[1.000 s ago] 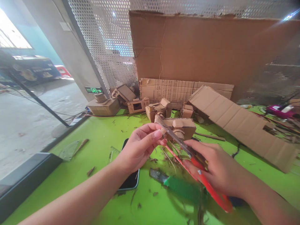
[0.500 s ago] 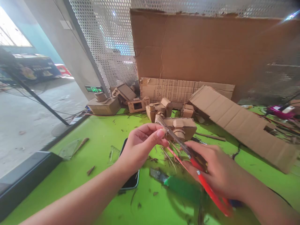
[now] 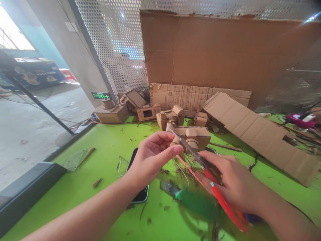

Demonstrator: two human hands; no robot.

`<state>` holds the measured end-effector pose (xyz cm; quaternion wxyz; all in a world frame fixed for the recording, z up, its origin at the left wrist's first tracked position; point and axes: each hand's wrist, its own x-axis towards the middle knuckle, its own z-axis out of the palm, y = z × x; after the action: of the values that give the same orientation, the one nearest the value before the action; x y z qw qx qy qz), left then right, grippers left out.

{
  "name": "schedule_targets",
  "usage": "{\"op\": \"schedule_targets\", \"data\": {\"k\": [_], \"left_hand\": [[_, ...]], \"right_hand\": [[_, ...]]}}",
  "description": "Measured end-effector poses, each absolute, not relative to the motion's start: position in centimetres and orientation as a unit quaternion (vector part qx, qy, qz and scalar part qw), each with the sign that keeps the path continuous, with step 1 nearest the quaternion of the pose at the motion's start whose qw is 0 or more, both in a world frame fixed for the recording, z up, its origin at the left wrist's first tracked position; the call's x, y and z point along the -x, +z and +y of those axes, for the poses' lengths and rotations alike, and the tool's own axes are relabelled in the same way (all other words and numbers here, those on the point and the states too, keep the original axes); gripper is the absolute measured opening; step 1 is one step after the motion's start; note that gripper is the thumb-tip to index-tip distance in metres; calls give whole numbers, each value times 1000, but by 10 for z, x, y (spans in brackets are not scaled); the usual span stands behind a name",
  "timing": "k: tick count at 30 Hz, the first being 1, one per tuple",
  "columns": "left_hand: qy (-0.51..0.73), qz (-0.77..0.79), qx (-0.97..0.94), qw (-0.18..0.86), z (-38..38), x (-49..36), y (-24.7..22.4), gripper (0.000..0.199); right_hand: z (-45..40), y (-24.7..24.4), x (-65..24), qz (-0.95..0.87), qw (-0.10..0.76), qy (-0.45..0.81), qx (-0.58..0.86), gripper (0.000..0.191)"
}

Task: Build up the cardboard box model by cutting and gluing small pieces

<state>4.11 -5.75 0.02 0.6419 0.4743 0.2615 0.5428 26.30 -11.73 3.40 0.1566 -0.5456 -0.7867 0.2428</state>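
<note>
My left hand [image 3: 152,157] is closed in a pinch, with a small tan bit of cardboard [image 3: 176,140] between thumb and fingers, mostly covered by them. My right hand [image 3: 225,177] grips red-handled scissors [image 3: 187,145], whose blades point up and left past the left fingertips. A thin pink stick-like piece [image 3: 187,164] runs from below the left thumb to the right fingers; its kind is unclear. Just behind the blades stands a cardboard model camera [image 3: 203,134] with a round lens. Below the hands lies a green-handled tool [image 3: 195,201] with a dark metal end.
A phone [image 3: 142,195] lies partly under my left wrist on the green table [image 3: 100,201]. More cardboard models [image 3: 112,113] line the back. A long cardboard piece [image 3: 260,134] slants at the right. Clear plastic protractor [image 3: 74,160] and scraps lie left; a dark box [image 3: 30,190] borders the table.
My left thumb has slid a little right and down, showing more of the small cardboard bit. The scissors and my right hand have hardly moved.
</note>
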Motion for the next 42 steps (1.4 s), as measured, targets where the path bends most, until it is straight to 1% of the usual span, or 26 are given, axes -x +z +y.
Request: {"op": "schedule_targets", "data": {"k": [4,12,16,23,28,32,36,42], "left_hand": [[547,257,-475,640,-58,-42,-1,27],[546,260,-478,637,-58,-40,-2,32],[562,256,-481,623,-59,-40,0,33],[547,253,-489,630,-59,-40,2,28],[547,256,-481,636,-59,-40,1,29],[543,247,-472,649,-57,-39,-1,28],[530,230,-455,678,-55,-39,-1,24],[492,165,-437,734,-53,-36,-1,24]], "right_hand": [[-117,34,-264,-784,150,239,554,15],[-117,33,-264,-782,151,236,556,23],[-116,31,-265,-787,158,223,553,19],[-116,29,-268,-795,146,209,551,23],[-116,25,-271,-805,165,170,544,28],[-115,23,-272,-804,161,147,553,23],[-117,22,-271,-802,150,163,555,19],[-119,16,-274,-790,211,171,550,12]]}}
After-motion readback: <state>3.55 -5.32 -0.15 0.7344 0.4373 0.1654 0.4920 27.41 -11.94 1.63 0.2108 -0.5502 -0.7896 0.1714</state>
